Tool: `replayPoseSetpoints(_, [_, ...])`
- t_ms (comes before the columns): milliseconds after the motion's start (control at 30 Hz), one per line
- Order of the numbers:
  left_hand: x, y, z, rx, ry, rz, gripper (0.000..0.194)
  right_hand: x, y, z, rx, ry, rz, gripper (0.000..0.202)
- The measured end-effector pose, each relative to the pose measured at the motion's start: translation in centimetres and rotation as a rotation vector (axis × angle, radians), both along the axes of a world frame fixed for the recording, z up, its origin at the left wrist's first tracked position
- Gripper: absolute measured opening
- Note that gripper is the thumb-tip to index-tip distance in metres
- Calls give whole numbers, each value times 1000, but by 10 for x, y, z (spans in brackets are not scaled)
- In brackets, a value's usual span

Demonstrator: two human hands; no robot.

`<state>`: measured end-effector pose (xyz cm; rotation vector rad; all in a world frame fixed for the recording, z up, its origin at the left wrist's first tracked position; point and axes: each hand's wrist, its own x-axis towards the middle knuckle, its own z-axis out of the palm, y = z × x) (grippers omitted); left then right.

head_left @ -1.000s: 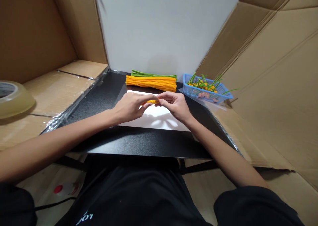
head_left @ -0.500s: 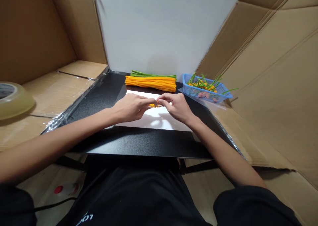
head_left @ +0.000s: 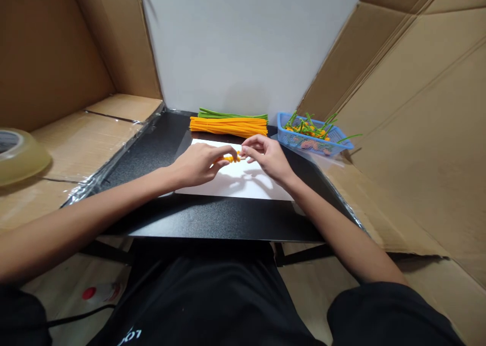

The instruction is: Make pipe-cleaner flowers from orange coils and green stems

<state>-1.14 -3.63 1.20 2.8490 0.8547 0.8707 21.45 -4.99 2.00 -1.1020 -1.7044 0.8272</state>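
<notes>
A short coiled piece of orange pipe cleaner is held over the white sheet. My left hand pinches it between thumb and fingers on the left. At its right end, my right hand has thumb and forefinger bent together in a pinch at the tip; the exact contact is too small to make out. Behind both hands lies a bundle of orange pipe cleaners, with green pipe cleaners behind it.
A blue basket with orange and green pieces stands at the back right. The black table has cardboard walls at its sides. A large tape roll lies on cardboard at left. A red-capped bottle is on the floor.
My fingers have parted a little, and more of the orange coil shows between them. My right hand's fingers have lifted slightly. The view has shifted a touch.
</notes>
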Motion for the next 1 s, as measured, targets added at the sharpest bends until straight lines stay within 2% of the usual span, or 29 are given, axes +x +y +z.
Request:
replayPoseSetpoints(100, [1,0,1,-85,-94,35,21,2,-2,3,122,-35,-7,26])
replayPoseSetpoints(233, [1,-1,1,-158,-155,73,26,3,-4,5,158,-154,76,23])
replayPoseSetpoints(500, [2,-6,3,-228,-205,-22,21,3,-6,0,142,-75,130,28])
replayPoseSetpoints(800, [1,-5,0,-125,-207,-79,21,0,-7,-2,164,-34,123,33])
replayPoseSetpoints(900, [1,-3,0,-84,-215,-97,22,-2,-6,-2,107,49,120,37])
replayPoseSetpoints(1000, [0,-2,0,-56,-206,-92,21,-3,-5,-2,16,120,79,51])
